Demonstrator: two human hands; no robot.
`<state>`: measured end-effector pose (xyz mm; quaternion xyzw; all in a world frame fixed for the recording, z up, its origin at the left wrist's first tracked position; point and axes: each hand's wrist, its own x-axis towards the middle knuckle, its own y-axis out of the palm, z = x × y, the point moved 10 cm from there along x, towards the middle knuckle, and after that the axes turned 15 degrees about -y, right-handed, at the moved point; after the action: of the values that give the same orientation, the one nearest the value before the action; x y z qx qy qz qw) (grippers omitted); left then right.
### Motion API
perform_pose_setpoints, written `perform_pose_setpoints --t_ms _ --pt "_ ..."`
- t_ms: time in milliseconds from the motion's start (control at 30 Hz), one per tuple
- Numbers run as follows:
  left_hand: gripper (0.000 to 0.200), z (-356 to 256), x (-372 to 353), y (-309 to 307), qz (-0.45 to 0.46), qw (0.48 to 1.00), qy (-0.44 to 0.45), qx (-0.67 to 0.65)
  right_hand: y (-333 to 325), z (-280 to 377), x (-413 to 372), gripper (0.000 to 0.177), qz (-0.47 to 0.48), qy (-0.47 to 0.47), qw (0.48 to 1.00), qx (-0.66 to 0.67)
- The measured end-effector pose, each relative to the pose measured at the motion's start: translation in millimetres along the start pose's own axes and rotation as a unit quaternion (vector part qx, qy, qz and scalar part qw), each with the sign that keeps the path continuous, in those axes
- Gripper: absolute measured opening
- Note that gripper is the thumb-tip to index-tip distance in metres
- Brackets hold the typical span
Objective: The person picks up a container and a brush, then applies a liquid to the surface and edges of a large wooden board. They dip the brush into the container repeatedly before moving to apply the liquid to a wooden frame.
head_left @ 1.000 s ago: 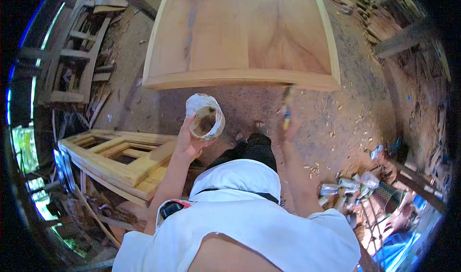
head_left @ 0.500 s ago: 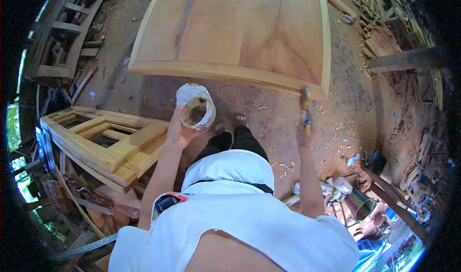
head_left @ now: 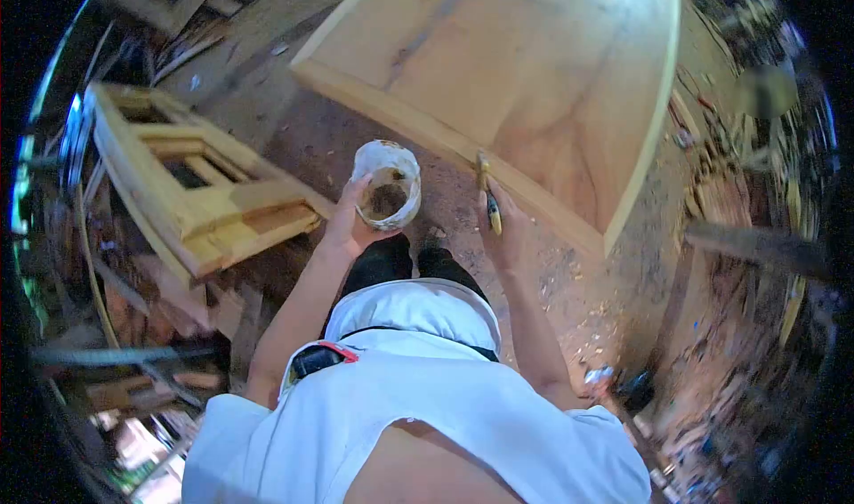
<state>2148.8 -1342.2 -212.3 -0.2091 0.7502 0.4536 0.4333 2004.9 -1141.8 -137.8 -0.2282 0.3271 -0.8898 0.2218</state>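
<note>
A whitish, stained round container (head_left: 388, 186) is gripped by my left hand (head_left: 353, 222), its open mouth facing up and brown residue inside. My right hand (head_left: 506, 233) is closed on the handle of a paintbrush (head_left: 487, 188), whose bristles point away from me towards the near edge of a large wooden panel (head_left: 525, 68). Whether the bristles touch that edge I cannot tell. The panel has a pale raised border and dark streaks in its grain.
Stacked wooden frames (head_left: 209, 206) lie at the left, close to my left forearm. Scrap wood is piled at the far left and along the right side, where a beam (head_left: 756, 244) sticks out. Shavings are scattered over the dirt floor (head_left: 569, 304).
My right hand has moved left with the brush, closer to the container. The view has turned, so the panel and frames now appear tilted. My left hand still holds the container.
</note>
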Motion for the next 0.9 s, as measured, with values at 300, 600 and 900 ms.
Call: perform_pose_setpoints --t_ms 300,600,900 --pt "0.062 13 10 -17 -0.03 0.987 0.066 -0.141 5 4 90 0.028 0.409 -0.239 0.88 -0.018" --pt "0.067 10 2 -15 -0.056 0.951 0.142 -0.267 151 52 193 0.042 0.649 -0.352 0.645 -0.2" --pt "0.068 -26 7 -44 -0.043 0.927 0.179 -0.328 235 156 267 0.023 0.438 -0.626 0.644 -0.038"
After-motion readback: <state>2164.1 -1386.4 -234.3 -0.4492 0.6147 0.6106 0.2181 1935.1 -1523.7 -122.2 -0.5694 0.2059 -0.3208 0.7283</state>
